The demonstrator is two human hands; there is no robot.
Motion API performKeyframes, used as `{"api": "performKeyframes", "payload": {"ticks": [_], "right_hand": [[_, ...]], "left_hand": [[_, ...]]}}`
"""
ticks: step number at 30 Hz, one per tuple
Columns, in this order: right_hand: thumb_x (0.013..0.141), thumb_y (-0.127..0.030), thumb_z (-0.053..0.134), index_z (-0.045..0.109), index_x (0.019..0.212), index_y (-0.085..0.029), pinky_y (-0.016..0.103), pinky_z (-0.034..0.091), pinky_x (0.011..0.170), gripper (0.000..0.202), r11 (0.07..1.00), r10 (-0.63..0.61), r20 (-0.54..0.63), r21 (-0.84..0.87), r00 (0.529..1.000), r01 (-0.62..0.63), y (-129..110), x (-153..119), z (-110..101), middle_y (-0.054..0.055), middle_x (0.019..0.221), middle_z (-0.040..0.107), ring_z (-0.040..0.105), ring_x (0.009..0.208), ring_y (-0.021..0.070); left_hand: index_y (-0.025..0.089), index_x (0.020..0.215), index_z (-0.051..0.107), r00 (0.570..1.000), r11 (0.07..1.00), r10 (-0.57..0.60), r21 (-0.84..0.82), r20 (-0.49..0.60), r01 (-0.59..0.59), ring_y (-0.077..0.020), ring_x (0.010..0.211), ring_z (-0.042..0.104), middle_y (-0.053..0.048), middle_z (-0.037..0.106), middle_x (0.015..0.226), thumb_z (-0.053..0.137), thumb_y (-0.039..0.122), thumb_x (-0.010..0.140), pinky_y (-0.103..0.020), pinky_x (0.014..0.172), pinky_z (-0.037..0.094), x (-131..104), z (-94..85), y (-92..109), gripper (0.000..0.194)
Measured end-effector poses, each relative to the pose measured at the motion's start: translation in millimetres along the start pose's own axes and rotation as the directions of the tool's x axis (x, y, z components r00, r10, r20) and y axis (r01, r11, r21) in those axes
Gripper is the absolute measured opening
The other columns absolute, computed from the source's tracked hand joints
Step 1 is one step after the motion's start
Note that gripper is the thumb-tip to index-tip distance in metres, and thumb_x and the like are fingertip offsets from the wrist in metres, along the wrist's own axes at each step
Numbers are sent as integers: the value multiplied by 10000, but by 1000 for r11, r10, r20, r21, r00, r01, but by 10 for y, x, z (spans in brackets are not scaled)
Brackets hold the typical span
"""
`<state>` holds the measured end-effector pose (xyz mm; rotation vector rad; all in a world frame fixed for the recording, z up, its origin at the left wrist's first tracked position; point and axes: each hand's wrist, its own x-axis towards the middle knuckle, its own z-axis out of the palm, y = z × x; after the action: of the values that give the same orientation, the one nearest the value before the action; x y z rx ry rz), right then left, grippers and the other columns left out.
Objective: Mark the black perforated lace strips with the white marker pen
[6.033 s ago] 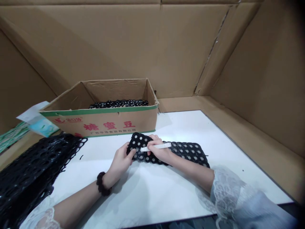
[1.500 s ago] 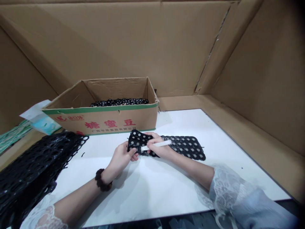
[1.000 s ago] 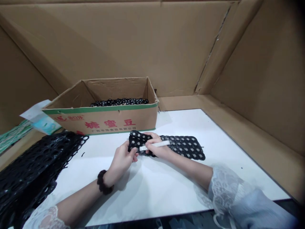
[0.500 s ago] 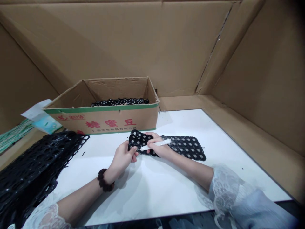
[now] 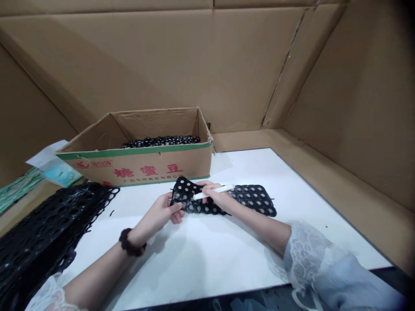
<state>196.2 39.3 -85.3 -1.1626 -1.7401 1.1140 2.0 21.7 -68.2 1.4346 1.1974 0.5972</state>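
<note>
A black strip with rows of pale round dots [image 5: 254, 199] lies across the white board, its left end lifted and curled. My left hand [image 5: 164, 210] pinches the lower left corner of that end between thumb and fingers. A white pen-like tool [image 5: 214, 191] is gripped in my right hand [image 5: 215, 193], its tip pointing left and down onto the strip's dots. Part of the strip's middle is hidden behind my right hand.
Behind the strip stands an open cardboard box [image 5: 136, 166] with dotted black pieces [image 5: 162, 141] inside. Black perforated sheets [image 5: 42, 233] are heaped at the left, near a pale blue packet [image 5: 56, 166] and green-white strands [image 5: 21, 188]. Cardboard walls [image 5: 155, 60] surround the white board [image 5: 227, 259].
My left hand has shifted slightly left with the strip's corner, and more of the lifted end shows. The pen-like tool is tilted a little differently. The whole view has moved slightly.
</note>
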Motion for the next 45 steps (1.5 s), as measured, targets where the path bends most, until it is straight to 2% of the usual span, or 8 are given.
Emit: {"api": "performKeyframes", "payload": {"ticks": [4, 10, 17, 21, 27, 32, 42, 45], "right_hand": [[767, -195, 416, 564, 476, -164, 294, 324, 936, 328, 1000, 4, -16, -25, 1000, -4, -22, 12, -21, 49, 1063, 570, 514, 1012, 171], [778, -190, 426, 565, 480, -152, 291, 355, 912, 332, 997, -78, 45, -2, 996, 78, -72, -25, 24, 61, 1014, 597, 542, 968, 168], [814, -231, 388, 652, 818, -150, 270, 434, 674, 276, 999, 28, 5, -27, 1000, -28, 10, -3, -109, 31, 800, 643, 552, 611, 116], [820, -237, 393, 645, 815, -147, 255, 432, 658, 267, 999, -15, 27, -33, 1000, 15, 47, 3, -92, 22, 718, 612, 552, 614, 115], [828, -242, 383, 621, 822, -150, 250, 427, 669, 255, 997, -5, 18, -73, 1000, 6, 31, 6, -59, 11, 664, 581, 549, 662, 126], [830, -238, 384, 555, 627, -161, 255, 410, 706, 276, 979, -102, 63, -173, 993, 111, 67, 9, -53, 17, 710, 564, 534, 723, 133], [873, -242, 323, 443, 675, -186, 290, 383, 738, 239, 817, -288, 278, -428, 916, 387, -16, -11, 2, 28, 698, 499, 450, 755, 157], [870, -233, 324, 413, 668, -193, 301, 371, 733, 225, 767, -314, 246, -503, 917, 398, -12, -10, 53, 36, 702, 481, 428, 758, 168]], "left_hand": [[132, 779, 537, 986, 999, 4, 32, 168, -9, -153, 634, 581, -55, 634, 728, 543, 380, 733, -245, 569, 433, 43, -166, 65, 252], [136, 943, 530, 987, 989, 134, 70, -92, -128, -180, 753, 567, -48, 615, 805, 532, 362, 729, -271, 659, 418, 80, -141, 38, 311], [145, 818, 504, 991, 988, 129, 95, -25, -126, -158, 691, 537, -18, 570, 719, 526, 319, 719, -253, 618, 392, 122, -154, -22, 201], [148, 778, 505, 979, 939, 201, 290, -32, -183, -153, 663, 505, -15, 552, 720, 459, 427, 772, -261, 604, 378, 116, -145, -20, 282], [169, 850, 550, 963, 867, 269, 441, -19, -233, -188, 803, 538, -31, 608, 841, 419, 339, 804, -288, 733, 387, 129, -132, -34, 220], [185, 847, 562, 958, 842, 286, 486, -31, -235, -182, 806, 544, -24, 617, 852, 392, 309, 816, -278, 731, 386, 103, -97, -25, 213], [198, 707, 411, 907, 686, 417, 675, -57, -273, -149, 599, 476, 8, 506, 649, 376, 309, 835, -251, 568, 331, 4, 100, -32, 173], [203, 696, 393, 894, 623, 446, 735, -53, -267, -155, 575, 463, 4, 488, 633, 350, 299, 842, -260, 551, 316, -12, 119, -56, 180]]}}
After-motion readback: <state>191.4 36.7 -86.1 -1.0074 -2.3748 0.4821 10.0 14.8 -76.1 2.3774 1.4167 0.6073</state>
